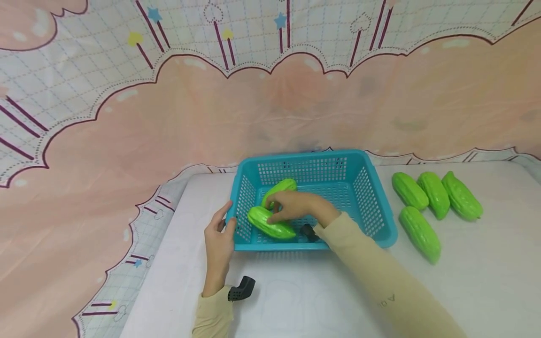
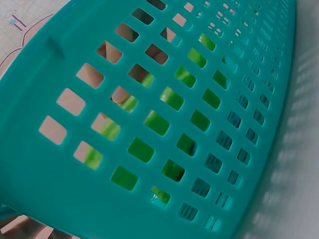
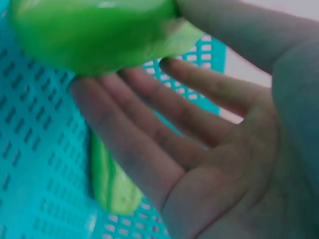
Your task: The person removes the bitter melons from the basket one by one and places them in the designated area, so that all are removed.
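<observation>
A bright green, ridged bitter melon [image 1: 270, 224] is inside the blue plastic basket [image 1: 380, 197], near its front left. My right hand [image 1: 296, 204] holds this melon, with the thumb on one side and fingertips on the other, as the right wrist view shows. Just behind it, a second bitter melon [image 1: 281, 188] lies in the basket, partly covered by that hand. At the left rim, my left hand [image 1: 219, 246] grips the basket. Its fingers mostly fall outside the left wrist view, where the basket's holed wall [image 2: 164, 134] fills the picture.
To the right of the basket, several more bitter melons [image 1: 434, 195] lie on the white table [image 1: 287, 300]. A patterned cloth [image 1: 253, 112] hangs behind the table. Each wrist wears a small black device [image 1: 242, 288].
</observation>
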Demonstrator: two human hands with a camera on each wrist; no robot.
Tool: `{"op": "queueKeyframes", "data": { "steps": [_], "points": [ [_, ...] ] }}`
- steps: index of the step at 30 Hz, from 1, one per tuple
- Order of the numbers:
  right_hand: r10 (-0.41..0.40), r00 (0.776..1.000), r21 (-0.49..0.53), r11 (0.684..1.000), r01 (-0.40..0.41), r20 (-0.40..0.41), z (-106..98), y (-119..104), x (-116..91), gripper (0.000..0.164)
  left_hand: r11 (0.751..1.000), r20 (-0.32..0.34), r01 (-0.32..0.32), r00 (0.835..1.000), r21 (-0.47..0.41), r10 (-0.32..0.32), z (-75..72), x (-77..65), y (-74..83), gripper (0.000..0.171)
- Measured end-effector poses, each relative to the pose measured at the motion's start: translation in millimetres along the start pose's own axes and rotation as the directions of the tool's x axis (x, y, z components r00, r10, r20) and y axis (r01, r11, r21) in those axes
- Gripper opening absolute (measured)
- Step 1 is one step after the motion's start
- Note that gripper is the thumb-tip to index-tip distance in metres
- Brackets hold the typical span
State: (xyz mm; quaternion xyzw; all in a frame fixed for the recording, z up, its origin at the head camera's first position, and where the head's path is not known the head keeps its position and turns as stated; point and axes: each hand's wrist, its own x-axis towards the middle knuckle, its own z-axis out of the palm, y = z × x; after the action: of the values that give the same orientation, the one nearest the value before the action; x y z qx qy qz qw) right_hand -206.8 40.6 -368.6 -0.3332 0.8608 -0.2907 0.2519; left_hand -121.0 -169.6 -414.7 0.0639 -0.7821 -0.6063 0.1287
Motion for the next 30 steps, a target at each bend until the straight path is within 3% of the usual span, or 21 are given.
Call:
{"op": "queueKeyframes", "data": {
  "steps": [12,30],
  "points": [
    [-0.034,0.994,0.021,0.999,0.036,-0.1,-11.1,-1.7,-21.0,0.047,1.0,-0.012,0.0,1.0,0.013,0.001,1.0,1.7,-1.0,0.044],
    [0.009,0.975,0.013,1.0,-0.006,-0.224,-18.7,-2.1,-61.5,0.048,1.0,-0.019,-0.02,1.0,-0.002,0.02,1.4,-0.1,-3.3,0.043]
  ]
}}
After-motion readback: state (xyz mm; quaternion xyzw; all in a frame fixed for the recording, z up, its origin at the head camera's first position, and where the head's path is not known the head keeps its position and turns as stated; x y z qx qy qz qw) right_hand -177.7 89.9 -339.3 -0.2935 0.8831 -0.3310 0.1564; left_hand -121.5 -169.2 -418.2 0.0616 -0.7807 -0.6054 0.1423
